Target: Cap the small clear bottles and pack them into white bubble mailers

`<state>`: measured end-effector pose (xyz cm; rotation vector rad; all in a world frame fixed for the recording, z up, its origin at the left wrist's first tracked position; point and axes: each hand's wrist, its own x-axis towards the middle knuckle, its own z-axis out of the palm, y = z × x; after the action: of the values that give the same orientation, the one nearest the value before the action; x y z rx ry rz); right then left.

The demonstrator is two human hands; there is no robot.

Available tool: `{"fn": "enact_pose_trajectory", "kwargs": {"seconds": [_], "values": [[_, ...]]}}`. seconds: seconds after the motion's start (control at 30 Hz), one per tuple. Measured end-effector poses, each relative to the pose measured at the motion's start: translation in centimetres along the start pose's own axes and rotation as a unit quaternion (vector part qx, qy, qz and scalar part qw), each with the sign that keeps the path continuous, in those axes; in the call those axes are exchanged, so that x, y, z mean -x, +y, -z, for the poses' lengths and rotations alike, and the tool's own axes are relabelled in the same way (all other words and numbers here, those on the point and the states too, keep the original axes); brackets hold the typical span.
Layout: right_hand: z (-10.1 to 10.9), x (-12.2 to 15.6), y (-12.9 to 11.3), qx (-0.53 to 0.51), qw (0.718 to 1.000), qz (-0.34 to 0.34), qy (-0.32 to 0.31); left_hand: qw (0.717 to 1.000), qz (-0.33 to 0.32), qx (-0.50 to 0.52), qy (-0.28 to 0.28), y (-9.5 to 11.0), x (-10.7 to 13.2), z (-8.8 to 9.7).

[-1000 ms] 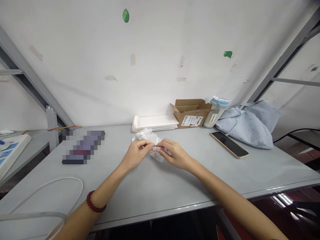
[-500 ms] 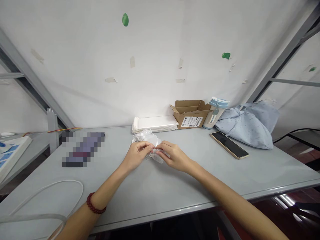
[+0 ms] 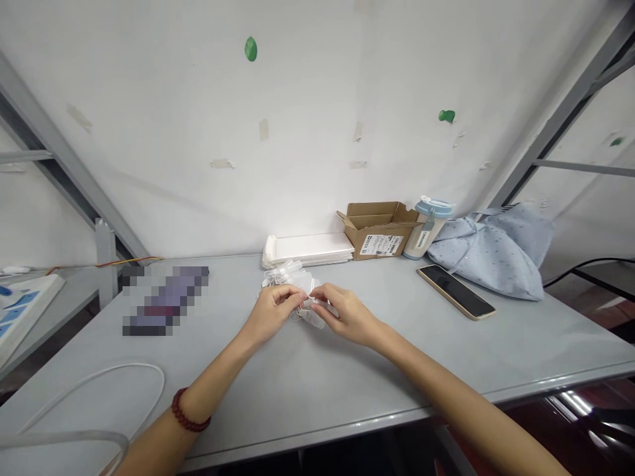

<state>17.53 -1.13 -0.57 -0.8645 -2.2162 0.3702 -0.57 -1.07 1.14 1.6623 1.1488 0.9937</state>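
Observation:
Above the middle of the desk (image 3: pixel 307 383), my left hand (image 3: pixel 272 313) and my right hand (image 3: pixel 347 316) meet almost fingertip to fingertip. Thumb and forefinger are pinched together on each. Something small and pale sits between the fingertips, too small to make out. Around and behind the fingers lies a loose heap of small clear plastic bags (image 3: pixel 303 283) with thin white loops. Part of the heap is hidden by my hands. A red bead bracelet (image 3: pixel 186 411) circles my left wrist.
Behind the heap is a stack of white envelope-like packs (image 3: pixel 312 246), then an open cardboard box (image 3: pixel 384 230). A blue-lidded cup (image 3: pixel 427 228), a light blue cloth bag (image 3: pixel 491 254) and a phone (image 3: pixel 456 291) are to the right. A white cable (image 3: pixel 161 380) curves at left.
The view has tilted slightly, so the scene sits a little lower. Both hands keep their pinch in the same place, with only a slight shift of the fingertips.

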Motion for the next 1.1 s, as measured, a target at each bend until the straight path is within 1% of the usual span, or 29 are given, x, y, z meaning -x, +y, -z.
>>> {"fn": "enact_pose_trajectory", "kwargs": {"seconds": [0.27, 0.43, 0.73, 0.87, 1.1], "values": [[0.06, 0.01, -0.06, -0.003, 1.000, 0.007, 0.002, 1.000, 0.007, -0.006, -0.001, 0.13, 0.08, 0.01], [0.13, -0.04, -0.19, 0.003, 1.000, 0.006, -0.007, 1.000, -0.001, -0.008, 0.001, -0.01, 0.09, 0.05], [0.09, 0.03, -0.01, 0.008, 1.000, 0.014, -0.004, 1.000, -0.011, -0.018, -0.001, 0.00, 0.11, 0.06], [0.01, 0.03, 0.11, 0.012, 1.000, 0.022, 0.002, 0.999, -0.021, -0.027, -0.005, -0.14, 0.08, 0.02], [-0.22, 0.00, 0.40, 0.028, 0.998, 0.057, 0.001, 0.998, -0.038, -0.039, -0.007, -0.34, 0.08, -0.13]]}}
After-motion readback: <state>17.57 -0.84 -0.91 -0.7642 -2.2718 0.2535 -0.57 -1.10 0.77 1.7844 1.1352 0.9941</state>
